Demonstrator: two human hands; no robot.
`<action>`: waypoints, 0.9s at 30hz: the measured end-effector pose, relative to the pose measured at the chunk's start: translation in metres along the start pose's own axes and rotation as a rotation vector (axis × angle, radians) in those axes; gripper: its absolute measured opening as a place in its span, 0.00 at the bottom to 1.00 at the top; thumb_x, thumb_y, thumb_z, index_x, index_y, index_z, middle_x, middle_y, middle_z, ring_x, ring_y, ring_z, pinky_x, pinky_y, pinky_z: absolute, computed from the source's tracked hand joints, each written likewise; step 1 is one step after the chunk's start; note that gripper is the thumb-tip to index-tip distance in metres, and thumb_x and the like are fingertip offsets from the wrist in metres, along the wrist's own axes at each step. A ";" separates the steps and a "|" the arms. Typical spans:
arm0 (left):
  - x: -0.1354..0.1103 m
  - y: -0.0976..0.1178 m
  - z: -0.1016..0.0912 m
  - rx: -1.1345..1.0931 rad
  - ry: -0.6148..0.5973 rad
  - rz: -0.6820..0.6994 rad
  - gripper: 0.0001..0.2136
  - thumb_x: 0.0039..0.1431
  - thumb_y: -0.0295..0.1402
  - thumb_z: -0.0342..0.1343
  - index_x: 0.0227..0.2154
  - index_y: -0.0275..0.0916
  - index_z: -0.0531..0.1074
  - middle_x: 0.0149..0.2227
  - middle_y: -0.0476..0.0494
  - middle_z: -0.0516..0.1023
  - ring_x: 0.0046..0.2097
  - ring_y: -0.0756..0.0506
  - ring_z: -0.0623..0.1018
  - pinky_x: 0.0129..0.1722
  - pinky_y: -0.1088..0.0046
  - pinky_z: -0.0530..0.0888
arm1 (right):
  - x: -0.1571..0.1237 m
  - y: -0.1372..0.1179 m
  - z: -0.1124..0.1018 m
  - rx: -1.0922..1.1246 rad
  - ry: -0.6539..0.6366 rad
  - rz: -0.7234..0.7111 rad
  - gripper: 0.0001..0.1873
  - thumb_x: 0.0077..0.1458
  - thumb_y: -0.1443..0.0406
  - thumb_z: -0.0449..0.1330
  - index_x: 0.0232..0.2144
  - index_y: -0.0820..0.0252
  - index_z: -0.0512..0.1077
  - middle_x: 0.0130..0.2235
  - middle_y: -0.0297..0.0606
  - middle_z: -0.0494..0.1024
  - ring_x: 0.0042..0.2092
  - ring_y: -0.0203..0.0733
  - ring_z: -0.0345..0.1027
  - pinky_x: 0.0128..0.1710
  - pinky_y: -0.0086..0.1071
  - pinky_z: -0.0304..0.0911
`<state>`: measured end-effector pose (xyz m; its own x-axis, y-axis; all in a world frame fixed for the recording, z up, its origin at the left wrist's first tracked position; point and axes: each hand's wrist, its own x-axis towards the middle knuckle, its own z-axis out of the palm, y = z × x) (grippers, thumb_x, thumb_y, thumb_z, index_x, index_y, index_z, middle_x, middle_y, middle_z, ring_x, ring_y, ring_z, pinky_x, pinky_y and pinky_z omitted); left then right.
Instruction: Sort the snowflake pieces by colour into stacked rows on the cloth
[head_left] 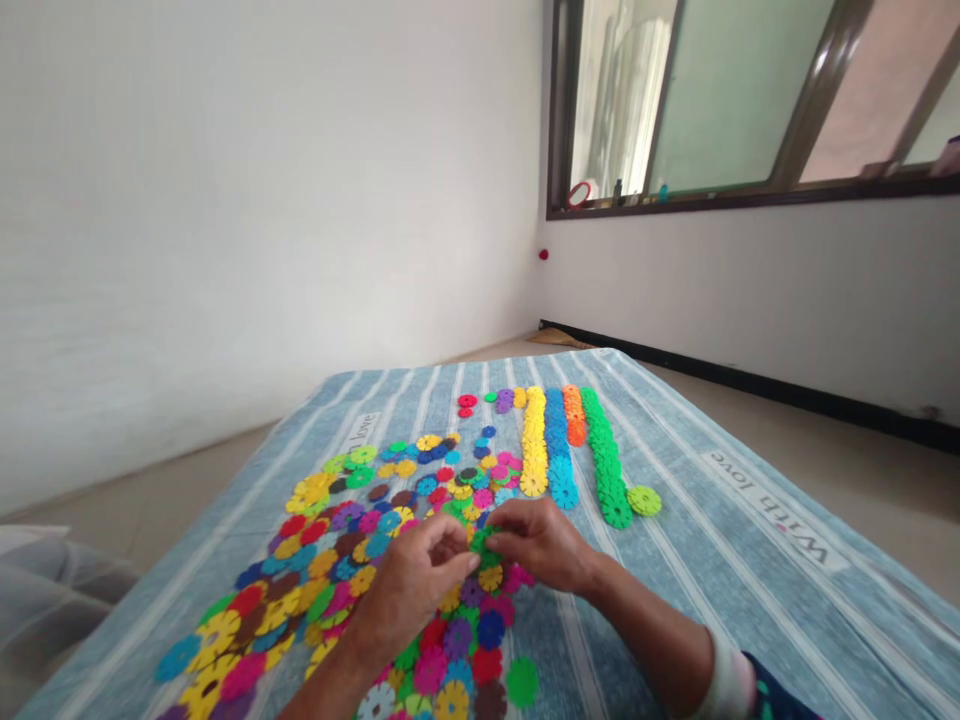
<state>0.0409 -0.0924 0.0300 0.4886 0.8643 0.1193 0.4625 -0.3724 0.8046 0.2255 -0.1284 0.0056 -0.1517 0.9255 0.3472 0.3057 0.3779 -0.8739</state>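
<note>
Filling the upper left of the frame, a white wall (225,200) meets a second white wall (750,290) at the corner, where a small red dot (543,254) sits. A dark-framed window (727,100) runs along the upper right, with a small round red-rimmed object (578,194) on its sill. A black skirting strip (750,375) lines the foot of the right wall above a pale floor (795,430).

A blue-and-white striped bedcover (720,620), printed "With love", spreads across the lower frame. On its far half lie tight overlapping rows of plastic flower-shaped discs: a yellow row (534,440), a blue row (559,450), a short orange row (574,415) and a green row (604,455), with one green disc (643,500) just beside the green row's near end. A loose multicoloured scatter of discs (322,565) covers the left and centre of the cover.

The left hand (409,590) and right hand (540,545) are raised just above the scatter, fingers bent, and close from either side on a small cluster of green discs (484,548) at lower centre, pinching it between their fingertips. A white cuff (726,680) circles the right wrist.
</note>
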 end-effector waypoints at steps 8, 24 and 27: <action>-0.004 -0.003 -0.006 0.054 0.068 0.090 0.09 0.50 0.38 0.54 0.19 0.40 0.66 0.20 0.54 0.66 0.24 0.51 0.66 0.26 0.77 0.64 | -0.042 -0.007 -0.102 -0.643 0.050 0.232 0.08 0.51 0.69 0.53 0.26 0.59 0.73 0.21 0.29 0.68 0.24 0.33 0.60 0.25 0.26 0.51; -0.013 0.002 -0.001 0.162 0.042 0.093 0.08 0.49 0.35 0.52 0.19 0.39 0.65 0.20 0.52 0.67 0.25 0.50 0.66 0.26 0.76 0.61 | -0.070 0.030 -0.124 -0.942 -0.007 0.228 0.12 0.53 0.66 0.53 0.35 0.55 0.77 0.36 0.37 0.79 0.37 0.42 0.72 0.34 0.30 0.59; -0.015 -0.001 -0.001 0.173 0.050 0.089 0.07 0.49 0.33 0.52 0.19 0.39 0.65 0.21 0.51 0.67 0.26 0.50 0.67 0.26 0.76 0.61 | -0.076 0.047 -0.125 -1.026 0.050 0.232 0.15 0.54 0.64 0.53 0.40 0.55 0.76 0.38 0.39 0.79 0.38 0.45 0.73 0.35 0.32 0.62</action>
<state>0.0321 -0.1045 0.0282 0.4980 0.8394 0.2176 0.5413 -0.4970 0.6782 0.3686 -0.1774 -0.0188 0.0443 0.9691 0.2427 0.9750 0.0110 -0.2218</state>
